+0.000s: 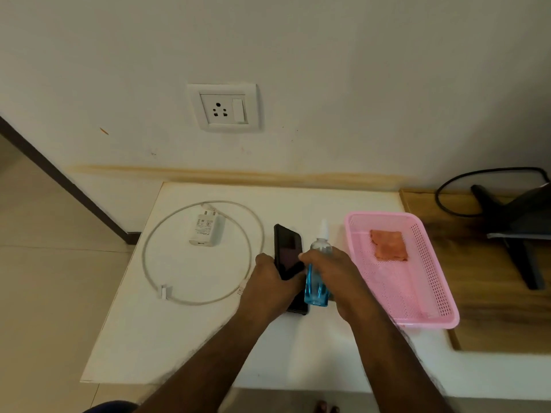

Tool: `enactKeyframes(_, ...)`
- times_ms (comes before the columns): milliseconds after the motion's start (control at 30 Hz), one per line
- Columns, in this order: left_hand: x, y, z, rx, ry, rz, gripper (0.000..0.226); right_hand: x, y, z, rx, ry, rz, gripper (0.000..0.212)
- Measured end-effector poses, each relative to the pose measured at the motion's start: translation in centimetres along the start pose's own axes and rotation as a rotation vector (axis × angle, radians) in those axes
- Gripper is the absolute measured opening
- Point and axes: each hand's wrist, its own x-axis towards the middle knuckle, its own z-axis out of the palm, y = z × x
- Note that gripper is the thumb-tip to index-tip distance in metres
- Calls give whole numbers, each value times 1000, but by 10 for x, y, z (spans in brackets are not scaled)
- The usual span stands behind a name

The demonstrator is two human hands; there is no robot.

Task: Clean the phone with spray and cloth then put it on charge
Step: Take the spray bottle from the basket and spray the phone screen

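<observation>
- left hand [269, 281] has its fingers wrapped on the phone [287, 251], tilting it up off the tabletop [185, 338].
- right hand [334, 272] grips the spray bottle [317, 281] just beside it.
- best move: aim the nozzle at the screen, mist lightly.
- cloth [389, 245] waits in the pink basket [441, 308].

The phone [288, 251] is showing glossy black glass; the bottle [317, 281] is looking like clear plastic; the basket [429, 263] is perforated pink plastic holding a fuzzy orange cloth [389, 245].
</observation>
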Motion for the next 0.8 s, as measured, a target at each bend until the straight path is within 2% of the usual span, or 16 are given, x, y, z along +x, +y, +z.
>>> enactKeyframes(67, 0, 2, -1, -109, 10, 4, 45, 1, 2, -2, 74, -39, 49, 44)
enactKeyframes(200, -2, 2, -2, -267, 31, -6, 56, 1, 5, -5, 162, -99, 84, 54)
enactKeyframes(400, -1, 15, -11, -576, -5, -265, 61, 1, 4, -6, 224, -119, 75, 73)
enactKeyframes(500, -4, 21, -21, -699, -100, -345, 66, 2, 3, -11, 276, -127, 6, 72)
enactKeyframes(600, -4, 20, -32, -932, -274, -279, 67, -3, -4, -13, 284, -168, -78, 91)
enactKeyframes(700, 0, 16, -40, -1079, -411, -225, 73, -11, -16, -13, 229, -165, -149, 83)
enactKeyframes(800, 4, 14, -49, -1143, -476, -160, 78, -25, -28, -12, 180, -217, -273, 73)
